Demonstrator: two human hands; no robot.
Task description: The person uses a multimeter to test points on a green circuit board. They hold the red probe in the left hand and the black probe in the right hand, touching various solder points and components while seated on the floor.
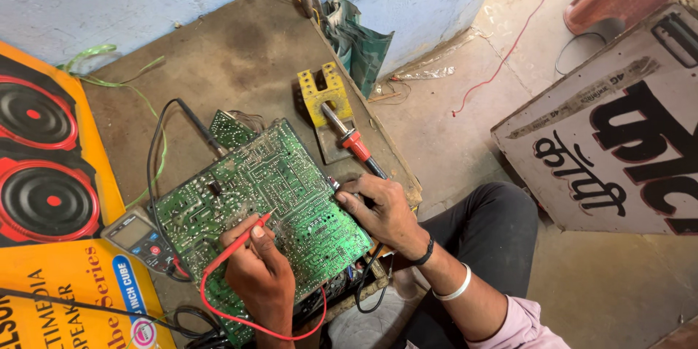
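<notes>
Your left hand (263,276) pinches the red multimeter probe (243,238); keep its tip steady on 1 solder joint while your right hand (382,211), fingers curled, grips the green circuit board (283,189) edge.

My work surface is a worn brown board (240,51) laid on the concrete floor (465,123), butted against the pale blue wall. On it: the green circuit board (269,203) solder-side up, a grey multimeter (138,238) at its left edge, and a yellow metal stand (324,91) with the red-handled soldering iron (349,138) resting in it. Green wire (109,80) trails at the board's left; a red wire (509,51) runs across the floor beyond.
</notes>
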